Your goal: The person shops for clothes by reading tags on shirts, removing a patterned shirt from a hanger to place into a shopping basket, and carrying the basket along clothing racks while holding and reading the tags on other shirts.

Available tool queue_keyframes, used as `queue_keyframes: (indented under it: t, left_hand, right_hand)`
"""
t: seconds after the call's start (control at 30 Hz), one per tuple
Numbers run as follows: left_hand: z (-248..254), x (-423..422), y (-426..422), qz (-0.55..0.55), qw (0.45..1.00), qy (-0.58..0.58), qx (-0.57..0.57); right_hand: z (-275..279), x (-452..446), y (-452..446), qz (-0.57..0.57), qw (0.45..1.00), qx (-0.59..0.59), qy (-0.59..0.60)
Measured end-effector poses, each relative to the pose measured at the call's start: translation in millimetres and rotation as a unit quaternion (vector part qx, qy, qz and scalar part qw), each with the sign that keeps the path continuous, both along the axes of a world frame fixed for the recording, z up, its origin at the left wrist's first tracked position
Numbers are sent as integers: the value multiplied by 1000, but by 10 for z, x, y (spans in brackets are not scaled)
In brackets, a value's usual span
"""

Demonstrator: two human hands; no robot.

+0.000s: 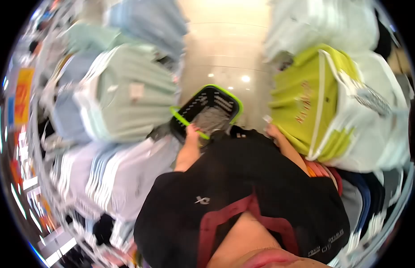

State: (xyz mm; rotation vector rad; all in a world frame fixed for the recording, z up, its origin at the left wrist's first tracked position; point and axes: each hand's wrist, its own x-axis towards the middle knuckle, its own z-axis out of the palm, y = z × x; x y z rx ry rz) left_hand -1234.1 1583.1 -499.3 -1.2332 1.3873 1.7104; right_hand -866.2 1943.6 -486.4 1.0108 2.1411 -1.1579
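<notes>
My left hand (192, 131) is closed round the green handle of a black basket (175, 126) with a bright green rim. Grey cloth (211, 119) lies inside the basket. On the right, my right hand (272, 130) is at the lower left edge of a yellow-green garment (301, 102) with red lettering and white trim. A small white tag (267, 118) shows at its fingertips; the fingers look pinched together, and the tag seems to be between them.
Pale green shirts (136, 91) hang on the left, with lilac shirts (136, 172) below them. White garments (373, 129) hang beside the yellow-green one. The shiny tiled floor (225, 49) runs between the racks. Darker clothes (361, 196) hang at the lower right.
</notes>
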Motion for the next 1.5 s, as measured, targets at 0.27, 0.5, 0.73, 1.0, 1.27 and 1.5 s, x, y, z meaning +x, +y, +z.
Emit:
queue_keyframes:
  t: [0.27,0.5,0.73,1.0,1.27,1.5]
  left_hand:
    - [226,-446,618,15,996,-39,79]
    - [215,-789,1189,49,992,-59,104]
    - [-710,-833,1253,68,985,-82,135]
    - [-762,-294,1257,-33,972,-159,170]
    - [88,-399,605,-246,960,-18,134]
    - [1156,-1183,-684,-226,952,206,-21]
  right_hand:
    - [-58,-220,110,-95,992,24,74]
    - [226,-289,-18,1,1000,11,-22]
    - [296,-297,-172,-37,999,-11,9]
    - [875,-385,-590,-110,983,-110,-99]
    - [565,-946,-610,38,995,-64,-66]
    - [564,-2174,-680,134,987,-85,19]
